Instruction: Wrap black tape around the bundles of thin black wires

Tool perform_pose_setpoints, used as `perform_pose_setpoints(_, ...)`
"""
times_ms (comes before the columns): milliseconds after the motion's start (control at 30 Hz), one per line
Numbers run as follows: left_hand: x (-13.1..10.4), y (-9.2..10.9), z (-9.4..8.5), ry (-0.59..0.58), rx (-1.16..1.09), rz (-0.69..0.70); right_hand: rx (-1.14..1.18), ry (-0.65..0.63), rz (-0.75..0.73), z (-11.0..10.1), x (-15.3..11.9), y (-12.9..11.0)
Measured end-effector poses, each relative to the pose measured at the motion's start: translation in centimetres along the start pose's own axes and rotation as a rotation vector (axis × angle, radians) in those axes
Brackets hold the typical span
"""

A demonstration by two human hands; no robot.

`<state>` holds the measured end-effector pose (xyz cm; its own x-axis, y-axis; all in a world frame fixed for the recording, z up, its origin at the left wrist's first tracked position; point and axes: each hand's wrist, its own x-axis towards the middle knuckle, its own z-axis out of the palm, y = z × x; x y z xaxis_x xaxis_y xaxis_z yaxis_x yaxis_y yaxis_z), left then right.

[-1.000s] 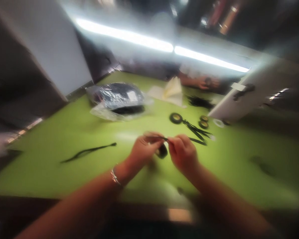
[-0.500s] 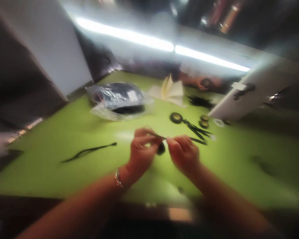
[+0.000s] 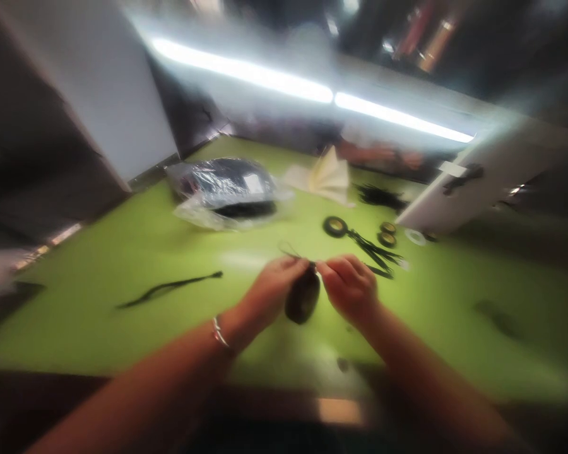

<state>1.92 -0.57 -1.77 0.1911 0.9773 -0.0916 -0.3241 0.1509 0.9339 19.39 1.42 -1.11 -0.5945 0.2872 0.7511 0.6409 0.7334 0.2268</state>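
Pinches one thin dark strand (image 3: 289,253) above the front part of a smooth green bench (image 3: 146,252), with thumb and fingers of the left hand (image 3: 275,282) clamped on its length and the fingertips of the right hand (image 3: 351,284) closed on its end, the two just apart. Holds one dark oval piece (image 3: 303,299) just below that pinch, between both hands, rounded but too blurred to tell its material. Wears one shiny bracelet (image 3: 219,332) on the left wrist. Shows, well to the left on the bench, one limp black cord (image 3: 170,289) with a knobbed end. Shows, beyond the hands, one glossy, crinkled clear plastic bag (image 3: 230,173) of dark contents with one white label (image 3: 252,183), and near it one fanned cream paper (image 3: 330,173). Shows, to the right, three round black-and-yellow pieces, one large ring (image 3: 328,226) and two small ones (image 3: 387,234), beside a splayed bundle of flat black strips (image 3: 372,249), too blurred to count, one flat white ring (image 3: 419,241), and farther back one stringy black heap (image 3: 382,195)
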Motion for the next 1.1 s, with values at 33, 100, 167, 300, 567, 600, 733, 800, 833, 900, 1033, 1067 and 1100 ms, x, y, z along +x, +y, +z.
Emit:
perform_pose_setpoints(33,0.0,0.1,0.0,0.008,-0.002,-0.008,-0.005,0.002,-0.005,0.1,0.0,0.0)
perform_pose_setpoints(100,-0.1,0.3,-0.2,0.008,-0.003,-0.031,0.004,-0.002,-0.013,0.2,0.0,-0.1)
perform_pose_setpoints(167,0.0,0.3,-0.3,0.014,0.002,-0.064,0.032,-0.016,-0.024,0.3,0.0,-0.2)
perform_pose_setpoints(300,0.3,0.0,-0.6,0.018,0.031,-0.098,0.07,-0.018,-0.026,0.4,0.0,-0.2)
perform_pose_setpoints(567,0.5,-0.2,-0.6,0.119,0.195,0.125,0.328,-0.032,0.243,0.4,0.5,-0.3)
perform_pose_setpoints(600,0.4,0.0,-0.4,0.114,0.239,0.146,0.382,-0.056,0.299,0.3,0.6,-0.3)
perform_pose_setpoints(733,0.3,0.4,0.2,0.148,0.339,0.265,0.389,-0.212,0.298,-0.3,0.7,-0.5)
perform_pose_setpoints(800,0.3,0.4,0.4,0.148,0.339,0.316,0.346,-0.234,0.264,-0.6,0.7,-0.5)
perform_pose_setpoints(833,0.4,0.3,0.4,0.136,0.34,0.336,0.347,-0.23,0.267,-0.8,0.7,-0.5)
perform_pose_setpoints(900,0.6,0.1,0.3,0.106,0.359,0.368,0.377,-0.238,0.288,-1.1,0.9,-0.5)
perform_pose_setpoints(1033,0.9,-0.4,0.1,0.061,0.354,0.371,0.405,-0.241,0.347,-1.6,1.2,-0.5)
perform_pose_setpoints(1067,0.9,-0.5,0.1,0.05,0.318,0.35,0.407,-0.22,0.365,-1.6,1.3,-0.5)
perform_pose_setpoints(1100,0.9,-0.5,0.2,0.043,0.273,0.32,0.413,-0.196,0.382,-1.6,1.3,-0.5)
